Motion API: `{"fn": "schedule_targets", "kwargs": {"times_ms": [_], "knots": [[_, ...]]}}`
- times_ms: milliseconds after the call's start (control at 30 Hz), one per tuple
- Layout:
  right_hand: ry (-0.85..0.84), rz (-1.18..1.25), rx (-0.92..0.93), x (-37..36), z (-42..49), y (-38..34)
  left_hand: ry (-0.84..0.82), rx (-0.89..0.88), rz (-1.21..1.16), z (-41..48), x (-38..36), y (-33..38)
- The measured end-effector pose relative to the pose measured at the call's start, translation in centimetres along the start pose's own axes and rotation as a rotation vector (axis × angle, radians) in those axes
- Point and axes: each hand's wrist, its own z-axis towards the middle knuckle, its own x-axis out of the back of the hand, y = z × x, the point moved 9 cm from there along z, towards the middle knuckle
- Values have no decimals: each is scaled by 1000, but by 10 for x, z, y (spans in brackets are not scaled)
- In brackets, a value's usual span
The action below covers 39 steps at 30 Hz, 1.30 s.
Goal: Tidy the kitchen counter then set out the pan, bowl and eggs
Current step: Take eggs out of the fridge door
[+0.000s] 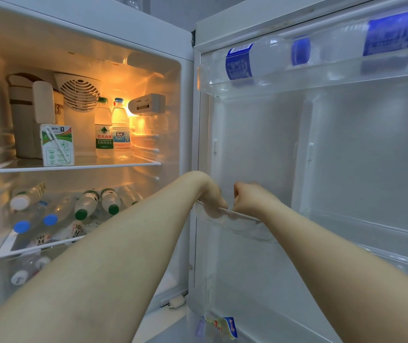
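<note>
Likely egg-fetch step, at open fridge (187, 134). Left hand (211, 197) and right hand (250, 199) curled at door bin (243, 225) rim; grip hidden, cannot tell. Next: lift eggs gently, carry to worktop.

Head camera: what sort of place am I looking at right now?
An open fridge, probably in a home kitchen. Its lit shelf holds upright water bottles and a milk carton. The open door has a clear top rack with a blue-labelled bottle lying in it.
</note>
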Motion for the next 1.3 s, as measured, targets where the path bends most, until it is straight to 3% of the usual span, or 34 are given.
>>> {"fn": "schedule_targets", "kwargs": {"times_ms": [167,500,767,900,1033,1100,1167,1300], "knots": [[55,47,-31,5,-2,3,156,-2,2,5,7,1],[116,139,26,11,0,1,447,-57,-788,8,16,-20],[177,210,43,17,2,1,837,-27,-1009,-10,31,-39],[264,283,66,27,-3,-3,907,-51,-1464,-25,25,-53],[525,366,110,58,-23,-14,697,-32,-2058,-34,5,-62],[627,610,149,69,-42,-27,580,-40,-2305,-41,-4,-67],[573,1041,149,63,-54,-41,527,-46,-2497,-55,-12,-77],[81,1890,-27,-2,-67,-73,460,-58,-2661,-88,-41,-99]]}}
